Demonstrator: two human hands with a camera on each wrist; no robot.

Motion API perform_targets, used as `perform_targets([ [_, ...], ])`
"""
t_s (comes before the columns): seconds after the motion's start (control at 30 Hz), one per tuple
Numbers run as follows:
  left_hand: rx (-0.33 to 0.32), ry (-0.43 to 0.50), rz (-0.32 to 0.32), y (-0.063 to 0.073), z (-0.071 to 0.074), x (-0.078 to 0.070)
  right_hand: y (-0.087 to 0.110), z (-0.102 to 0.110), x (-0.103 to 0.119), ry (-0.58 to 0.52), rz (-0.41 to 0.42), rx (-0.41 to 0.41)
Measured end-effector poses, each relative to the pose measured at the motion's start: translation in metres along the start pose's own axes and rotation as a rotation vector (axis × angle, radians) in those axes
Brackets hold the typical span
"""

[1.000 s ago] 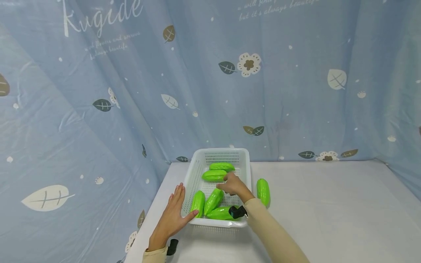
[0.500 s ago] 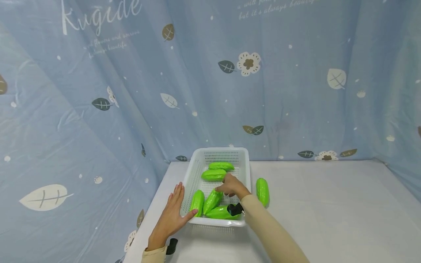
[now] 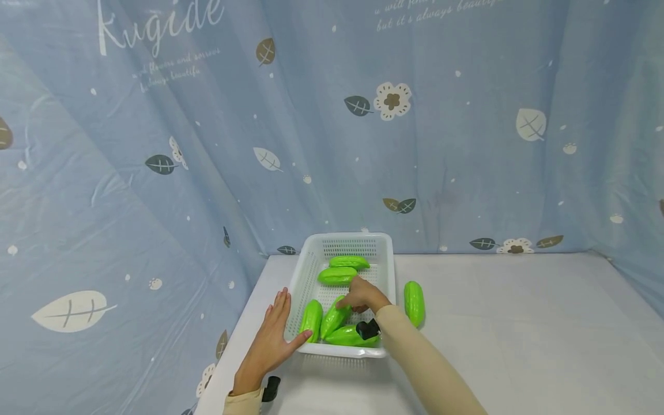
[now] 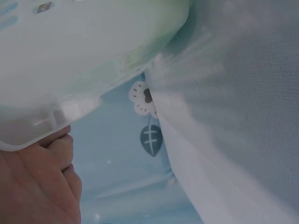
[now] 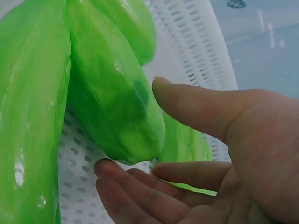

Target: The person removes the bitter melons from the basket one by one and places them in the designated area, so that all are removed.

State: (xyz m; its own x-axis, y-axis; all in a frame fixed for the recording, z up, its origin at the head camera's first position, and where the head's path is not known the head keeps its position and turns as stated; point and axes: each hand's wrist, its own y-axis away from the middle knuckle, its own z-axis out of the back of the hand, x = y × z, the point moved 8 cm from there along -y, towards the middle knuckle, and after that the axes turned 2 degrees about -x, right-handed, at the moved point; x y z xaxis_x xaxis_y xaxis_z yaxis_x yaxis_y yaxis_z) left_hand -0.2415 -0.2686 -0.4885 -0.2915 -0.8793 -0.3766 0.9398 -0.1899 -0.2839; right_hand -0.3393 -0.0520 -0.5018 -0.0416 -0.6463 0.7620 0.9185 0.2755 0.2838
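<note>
Fingers (image 5: 145, 196) of the right hand (image 3: 365, 295) stand spread, holding nothing, about one end of the middle near gourd (image 3: 334, 320) in the basket (image 3: 353, 350), which the straight-fingered left hand (image 3: 273, 333) steadies, so grasping seems in hand, calling next for thumb and fingers to close.

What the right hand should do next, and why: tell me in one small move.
Probably close the right hand on the slanted middle green vegetable of the near three: in the right wrist view, thumb and fingers stand spread near its end, not gripping it, and the left hand rests against the white basket, which may steady it.
</note>
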Motion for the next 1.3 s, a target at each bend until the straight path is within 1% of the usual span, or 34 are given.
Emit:
perform_targets([
  [0.23,-0.006,-0.011,-0.023,-0.0005,-0.0002,-0.0002,-0.0016,-0.0045,0.0005,0.017,0.005,-0.007],
  [0.57,0.002,0.003,-0.015,-0.0009,-0.0003,0.0003,-0.0024,-0.0057,0.0018,0.004,0.008,-0.005],
  [0.87,0.006,0.009,0.003,-0.0002,0.0003,0.0001,-0.0024,-0.0081,0.0029,-0.003,0.013,0.035],
  [1.07,0.002,0.005,-0.009,-0.0003,0.0001,-0.0002,-0.0025,-0.0072,0.0039,-0.002,0.027,0.041],
  [1.3,0.004,0.005,-0.004,-0.0002,-0.0015,0.0016,-0.0045,-0.0079,0.0018,-0.019,0.023,0.039],
])
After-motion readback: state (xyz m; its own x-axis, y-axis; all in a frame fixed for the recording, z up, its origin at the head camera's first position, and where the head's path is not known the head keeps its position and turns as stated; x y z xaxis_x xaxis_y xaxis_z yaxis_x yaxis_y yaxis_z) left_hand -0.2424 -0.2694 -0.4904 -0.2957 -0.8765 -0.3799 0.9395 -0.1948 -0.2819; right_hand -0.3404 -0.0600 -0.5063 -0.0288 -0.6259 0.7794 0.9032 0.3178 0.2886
